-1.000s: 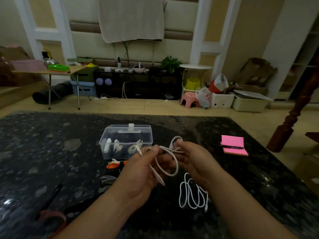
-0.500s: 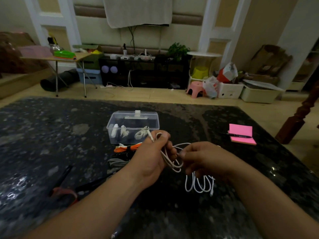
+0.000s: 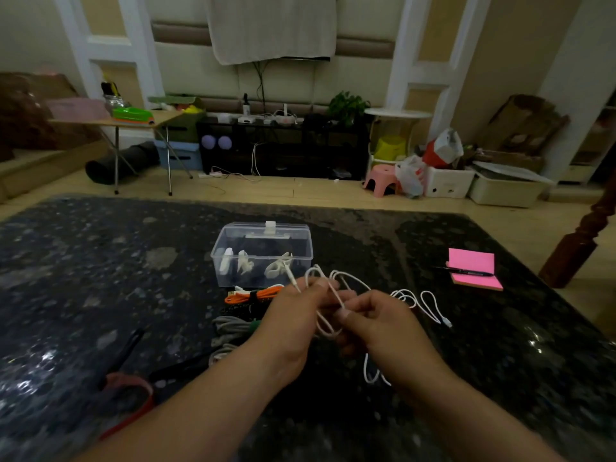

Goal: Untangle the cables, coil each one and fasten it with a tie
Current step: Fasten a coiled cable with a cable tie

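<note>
- Over the middle of the dark speckled bench (image 3: pixel 100 261), we hold both hands close together, just above the surface.
- Left hand (image 3: pixel 293 315): the grip is curled and pinches several loops of the white cable (image 3: pixel 334 292) between thumb and forefinger. One short cable end sticks out above the knuckles and points toward the box.
- Right hand (image 3: pixel 376 321): the grip is curled and pinches the same white cable between thumb and forefinger, just beside the left thumb.
- Position of the white cable: one part arches between the two hands. More loops trail to the right of the right hand and lie on the bench, ending in a small plug. A further loop shows below the right wrist.
- A clear plastic box (image 3: pixel 260 235) with its lid shut stands just behind the hands. We see small white pieces inside it.
- An orange cable (image 3: pixel 266 291), bundled with a dark band, lies between the box and the left hand.
- A grey cable (image 3: pixel 230 326) lies nearer us, partly hidden by the left hand.
- Red-handled scissors (image 3: pixel 133 385), blurred, lie at the near left.
- A pink notepad (image 3: pixel 473 261) with a black pen (image 3: pixel 466 271) across it lies well apart at the right.
</note>
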`<state>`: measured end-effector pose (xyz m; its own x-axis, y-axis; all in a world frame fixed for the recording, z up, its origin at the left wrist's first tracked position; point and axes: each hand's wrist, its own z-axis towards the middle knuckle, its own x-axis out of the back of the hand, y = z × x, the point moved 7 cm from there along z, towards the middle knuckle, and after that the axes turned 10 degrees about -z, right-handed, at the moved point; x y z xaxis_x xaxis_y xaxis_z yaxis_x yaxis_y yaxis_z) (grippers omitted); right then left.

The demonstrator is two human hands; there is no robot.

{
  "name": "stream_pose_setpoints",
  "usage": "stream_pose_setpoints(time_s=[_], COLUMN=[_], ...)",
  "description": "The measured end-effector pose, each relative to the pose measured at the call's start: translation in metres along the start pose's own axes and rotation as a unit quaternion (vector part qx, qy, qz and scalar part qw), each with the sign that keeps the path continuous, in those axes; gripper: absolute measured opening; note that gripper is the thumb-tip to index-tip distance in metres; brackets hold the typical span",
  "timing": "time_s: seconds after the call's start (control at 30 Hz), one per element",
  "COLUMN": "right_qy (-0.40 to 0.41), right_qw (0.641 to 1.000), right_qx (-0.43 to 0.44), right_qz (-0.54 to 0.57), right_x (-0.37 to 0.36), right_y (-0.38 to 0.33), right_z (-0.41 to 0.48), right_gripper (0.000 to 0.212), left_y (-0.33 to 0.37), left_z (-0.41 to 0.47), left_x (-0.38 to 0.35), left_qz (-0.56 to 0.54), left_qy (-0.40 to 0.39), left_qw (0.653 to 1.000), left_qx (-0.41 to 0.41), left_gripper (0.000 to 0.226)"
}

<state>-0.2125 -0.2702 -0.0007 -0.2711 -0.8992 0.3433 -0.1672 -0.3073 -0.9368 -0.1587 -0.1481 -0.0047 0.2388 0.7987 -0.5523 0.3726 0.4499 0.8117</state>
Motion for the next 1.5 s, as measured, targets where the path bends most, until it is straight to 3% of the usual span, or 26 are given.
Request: stream_pose_setpoints(time_s=[0.13,0.2,0.27,0.33,0.47,0.53,0.63,0.73,0.8,0.87,0.93,1.0,1.13,1.2,1.27,1.37,1.4,1.5], right_qy=[-0.095,-0.152,-0.137,-0.1,-0.125,-0.148,-0.131,-0.137,-0.081,0.0,-0.007,-0.046,-0.04,-0.041,-0.049,-0.073,-0.088,-0.126], right_qw=[0.992,0.968,0.942,0.955,0.974,0.977,0.959,0.948,0.954,0.95,0.943,0.929,0.937,0.946,0.947,0.957,0.962,0.975], right_qx=[0.02,0.029,0.057,0.075,0.097,0.104,0.171,0.213,0.213,0.208,0.222,0.252,0.265,0.261,0.267,0.252,0.242,0.175], right_qz=[-0.076,-0.198,-0.301,-0.268,-0.162,-0.11,-0.183,-0.193,-0.195,-0.231,-0.248,-0.266,-0.223,-0.187,-0.172,-0.124,-0.096,0.048], right_x=[-0.021,-0.016,0.007,0.029,0.027,0.025,0.028,0.014,0.014,0.021,0.017,0.004,-0.003,-0.004,-0.008,-0.015,-0.015,-0.014], right_y=[0.002,-0.003,-0.015,-0.028,-0.035,-0.038,-0.05,-0.056,-0.055,-0.054,-0.053,-0.054,-0.059,-0.061,-0.062,-0.06,-0.059,-0.061], right_z=[-0.01,-0.012,-0.008,-0.004,0.004,0.012,0.018,0.01,0.013,0.017,0.016,0.01,0.01,0.011,0.008,0.004,0.003,0.002], right_gripper=[0.014,0.03,0.035,0.014,0.062,0.066,0.05,0.017,0.007,0.016,0.039,0.043,0.039,0.036,0.026,0.027,0.03,0.021], left_y=[-0.003,0.003,0.018,0.034,0.045,0.05,0.053,0.051,0.052,0.052,0.051,0.054,0.07,0.077,0.08,0.07,0.068,0.073], left_z=[-0.004,-0.002,-0.001,-0.006,-0.02,-0.028,-0.038,-0.043,-0.04,-0.037,-0.037,-0.04,-0.043,-0.043,-0.041,-0.033,-0.031,-0.027], left_x=[-0.01,-0.008,-0.007,-0.013,-0.03,-0.034,-0.034,-0.031,-0.026,-0.023,-0.023,-0.026,-0.029,-0.028,-0.024,-0.016,-0.014,-0.009], left_qz=[0.014,0.043,0.095,0.165,0.269,0.359,0.446,0.449,0.437,0.435,0.448,0.494,0.6,0.591,0.556,0.443,0.42,0.4], left_qy=[-0.041,-0.039,-0.046,-0.091,-0.2,-0.213,-0.217,-0.218,-0.188,-0.177,-0.179,-0.182,-0.131,-0.1,-0.083,-0.091,-0.09,-0.064], left_qw=[0.999,0.998,0.992,0.977,0.94,0.906,0.862,0.857,0.87,0.875,0.869,0.834,0.709,0.693,0.724,0.845,0.864,0.875], left_qx=[0.0,-0.029,-0.072,-0.097,-0.057,-0.069,-0.102,-0.126,-0.128,-0.115,-0.11,-0.162,-0.347,-0.402,-0.401,-0.286,-0.262,-0.264], left_gripper=[0.024,0.025,0.022,0.019,0.016,0.018,0.014,0.008,0.015,0.026,0.031,0.029,0.026,0.029,0.022,0.015,0.015,0.011])
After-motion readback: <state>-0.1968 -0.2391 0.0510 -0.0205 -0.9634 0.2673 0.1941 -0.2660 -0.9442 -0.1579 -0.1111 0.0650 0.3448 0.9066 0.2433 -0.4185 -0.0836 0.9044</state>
